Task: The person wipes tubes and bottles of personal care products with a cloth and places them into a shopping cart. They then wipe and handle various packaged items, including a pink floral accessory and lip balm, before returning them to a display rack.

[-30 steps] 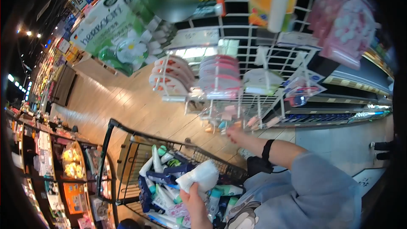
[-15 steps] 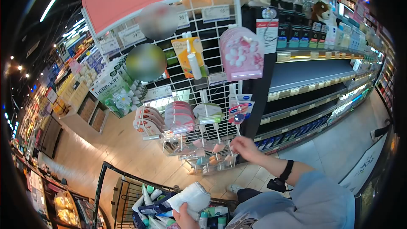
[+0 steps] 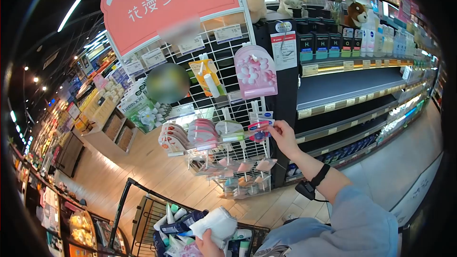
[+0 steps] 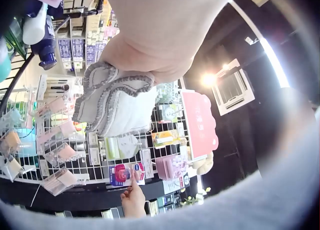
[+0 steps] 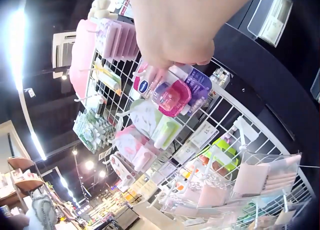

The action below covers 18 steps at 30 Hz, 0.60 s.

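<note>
1. My left hand is clenched round a folded white cloth with grey trim, held low at my front.
2. Just beyond it stands the shopping cart, filled with tubes and bottles; the cloth sits over its near corner.
3. My right hand reaches out, fingers grasping a blue-carded blister pack with a pink item inside.
4. That pack hangs at the right edge of the white wire rack, about midway up.
5. A pink sign tops the rack.
</note>
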Each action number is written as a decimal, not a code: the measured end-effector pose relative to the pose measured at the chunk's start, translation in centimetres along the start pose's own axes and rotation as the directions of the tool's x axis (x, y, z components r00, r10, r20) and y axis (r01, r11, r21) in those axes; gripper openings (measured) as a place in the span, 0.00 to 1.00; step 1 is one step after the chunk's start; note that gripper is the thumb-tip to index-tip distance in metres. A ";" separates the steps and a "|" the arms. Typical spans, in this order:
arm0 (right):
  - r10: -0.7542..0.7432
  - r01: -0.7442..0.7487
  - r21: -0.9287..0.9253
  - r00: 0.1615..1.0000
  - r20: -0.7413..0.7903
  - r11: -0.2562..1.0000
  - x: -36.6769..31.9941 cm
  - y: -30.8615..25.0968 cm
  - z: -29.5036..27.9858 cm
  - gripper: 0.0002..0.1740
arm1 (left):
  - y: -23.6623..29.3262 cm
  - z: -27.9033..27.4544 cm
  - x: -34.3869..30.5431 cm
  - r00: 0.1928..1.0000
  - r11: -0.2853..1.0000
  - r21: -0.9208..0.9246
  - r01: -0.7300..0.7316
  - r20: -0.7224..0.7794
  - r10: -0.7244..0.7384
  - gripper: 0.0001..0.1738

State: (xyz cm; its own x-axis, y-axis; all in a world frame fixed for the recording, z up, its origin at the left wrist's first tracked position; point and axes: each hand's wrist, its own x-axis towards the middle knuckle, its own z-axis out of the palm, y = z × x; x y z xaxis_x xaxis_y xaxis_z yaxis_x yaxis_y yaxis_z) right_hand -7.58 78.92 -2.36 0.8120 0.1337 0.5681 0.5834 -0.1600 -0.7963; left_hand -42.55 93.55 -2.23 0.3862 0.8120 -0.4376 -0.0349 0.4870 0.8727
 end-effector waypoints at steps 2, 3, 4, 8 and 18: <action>-0.017 0.016 0.022 1.000 0.023 1.000 0.0 0.0 -0.1 0.08 | -0.3 0.0 0.0 1.000 0.999 -0.040 -0.019 -0.026 0.018 0.29; -0.003 0.001 0.060 0.999 0.047 0.998 0.0 0.1 -0.1 0.08 | -0.6 0.1 0.0 0.999 0.999 -0.046 -0.023 -0.039 0.022 0.29; 0.011 -0.018 0.099 0.997 0.071 0.995 -0.1 0.3 0.0 0.08 | -1.0 0.3 -0.1 0.998 0.998 -0.049 -0.028 -0.050 0.026 0.28; -0.028 0.003 0.156 0.987 0.156 0.988 0.5 1.7 0.4 0.10 | -1.8 2.5 -1.0 0.992 0.997 -0.042 -0.064 -0.113 0.059 0.28; -0.049 0.009 0.163 0.969 0.243 0.987 1.6 0.3 -0.4 0.13 | -3.6 5.1 -2.1 0.990 0.997 0.003 -0.081 -0.113 0.081 0.25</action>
State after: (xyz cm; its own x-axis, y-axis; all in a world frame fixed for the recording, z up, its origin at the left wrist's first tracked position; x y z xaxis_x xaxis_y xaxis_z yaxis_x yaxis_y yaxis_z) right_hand -6.13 78.69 -1.63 0.7543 0.3752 0.5387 0.5802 0.0030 -0.8145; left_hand -38.49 88.46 -3.39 0.2758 0.8796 -0.3875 -0.0635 0.4190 0.9058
